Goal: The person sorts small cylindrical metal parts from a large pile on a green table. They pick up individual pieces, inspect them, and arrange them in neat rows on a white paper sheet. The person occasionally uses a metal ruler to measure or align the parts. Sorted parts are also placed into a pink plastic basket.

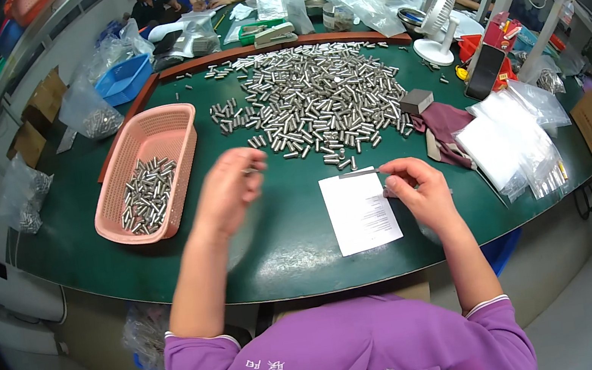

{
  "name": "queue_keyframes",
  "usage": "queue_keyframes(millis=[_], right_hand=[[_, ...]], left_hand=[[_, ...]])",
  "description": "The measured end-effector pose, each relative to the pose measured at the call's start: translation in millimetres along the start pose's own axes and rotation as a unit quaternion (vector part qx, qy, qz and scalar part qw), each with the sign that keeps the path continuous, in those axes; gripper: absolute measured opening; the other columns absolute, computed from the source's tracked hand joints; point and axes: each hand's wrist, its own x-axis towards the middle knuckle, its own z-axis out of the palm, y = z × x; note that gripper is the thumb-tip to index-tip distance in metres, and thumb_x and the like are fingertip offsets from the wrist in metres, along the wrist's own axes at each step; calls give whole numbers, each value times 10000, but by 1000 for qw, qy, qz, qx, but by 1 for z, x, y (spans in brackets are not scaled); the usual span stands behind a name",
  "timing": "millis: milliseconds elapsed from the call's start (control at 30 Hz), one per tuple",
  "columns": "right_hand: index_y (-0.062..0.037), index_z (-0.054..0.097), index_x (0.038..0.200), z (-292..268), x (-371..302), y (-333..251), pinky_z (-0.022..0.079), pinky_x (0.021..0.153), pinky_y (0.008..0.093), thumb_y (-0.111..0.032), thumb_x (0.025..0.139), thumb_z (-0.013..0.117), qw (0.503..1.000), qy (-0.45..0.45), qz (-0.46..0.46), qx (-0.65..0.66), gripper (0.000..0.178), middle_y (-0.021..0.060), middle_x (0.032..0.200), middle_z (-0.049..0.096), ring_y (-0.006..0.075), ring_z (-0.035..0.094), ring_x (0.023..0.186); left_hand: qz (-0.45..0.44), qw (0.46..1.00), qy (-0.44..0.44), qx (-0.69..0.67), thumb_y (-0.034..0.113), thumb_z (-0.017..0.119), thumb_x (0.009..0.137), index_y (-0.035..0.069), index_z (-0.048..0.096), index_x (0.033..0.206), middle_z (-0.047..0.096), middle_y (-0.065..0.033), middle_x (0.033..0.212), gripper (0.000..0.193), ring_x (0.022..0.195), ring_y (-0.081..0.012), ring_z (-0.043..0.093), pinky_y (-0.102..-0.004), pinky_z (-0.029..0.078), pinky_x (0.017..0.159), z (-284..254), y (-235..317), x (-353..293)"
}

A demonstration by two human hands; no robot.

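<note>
My left hand [229, 189] is raised over the table between the pink basket and the pile, its fingers curled on a small metal piece [252, 170], partly hidden and slightly blurred. My right hand [422, 191] is closed at the paper's right edge. Its fingertips pinch a thin, flat grey strip-like tool [359, 173], which points left across the top of a printed white sheet [363, 221]. Beyond both hands spreads a large pile of short silver metal pins [321, 97]. The pink perforated basket [185, 136] to the left holds several more pins.
A wooden strip [216, 60] edges the table's back. At the right are a dark grey block [417, 101], a maroon cloth [444, 128], clear plastic bags [504, 146], a phone [486, 71] and a white fan [437, 26]. A blue tray [123, 80] stands back left. People sit beyond.
</note>
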Motion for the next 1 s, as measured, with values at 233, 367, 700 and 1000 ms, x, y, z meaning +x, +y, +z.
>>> queue_keyframes(millis=[233,367,700,1000], right_hand=[[-32,671,1031,-30,9,12,481,654,246,-86,814,665,993,-41,61,-90,223,36,811,606,96,565,671],[-42,670,1012,-28,18,12,487,662,268,-102,798,672,992,-51,35,-114,222,44,796,613,124,577,682],[-92,695,924,-24,82,28,495,808,405,-87,747,658,942,-49,-59,-327,181,78,876,661,286,614,905],[-116,692,824,20,97,59,438,819,406,-110,707,690,912,-40,-131,-386,117,39,878,606,257,548,971]], left_hand=[[76,708,327,621,272,659,833,-27,623,1046,568,-205,1101,370,1020,-333,584,-390,448,937,-159,45,-16],[-36,701,293,650,283,644,840,-30,585,1191,545,-248,1235,474,1164,-369,524,-413,396,1006,-195,44,-22],[210,808,-41,549,54,676,792,49,629,1066,603,-108,1050,278,941,-238,597,-327,495,797,20,1,14],[237,772,-73,585,108,701,770,35,656,924,595,-95,907,176,885,-283,588,-373,484,771,84,-70,70]])
